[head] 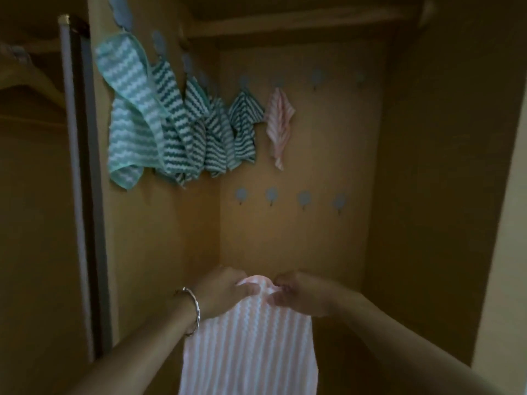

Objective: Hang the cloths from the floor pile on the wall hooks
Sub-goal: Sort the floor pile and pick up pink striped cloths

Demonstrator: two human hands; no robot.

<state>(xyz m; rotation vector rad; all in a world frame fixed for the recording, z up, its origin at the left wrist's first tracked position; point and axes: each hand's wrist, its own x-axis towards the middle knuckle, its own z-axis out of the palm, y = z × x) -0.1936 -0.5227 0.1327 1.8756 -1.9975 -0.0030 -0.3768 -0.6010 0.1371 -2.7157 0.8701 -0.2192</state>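
Nearest the camera, both hands hold one pink-and-white striped cloth (248, 346) by its top edge. The left hand (225, 289), with a metal bangle (191, 311) on its wrist, pinches the edge with curled fingers. The right hand (299, 295) grips the same bunched edge just beside it. The rest of the cloth hangs straight down between the forearms.

Beyond the hands, the back wall of a wooden closet carries a lower row of four round grey hooks (271, 194), all bare. Higher up, a second pink striped cloth (279, 124) hangs from an upper hook, with a teal-and-white striped cloth (245, 124) just to its left. Two more upper hooks (316, 76) to the right are bare. On the left side wall, several teal striped cloths (134, 109) hang overlapping one another. A wooden shelf (285, 24) crosses the top.
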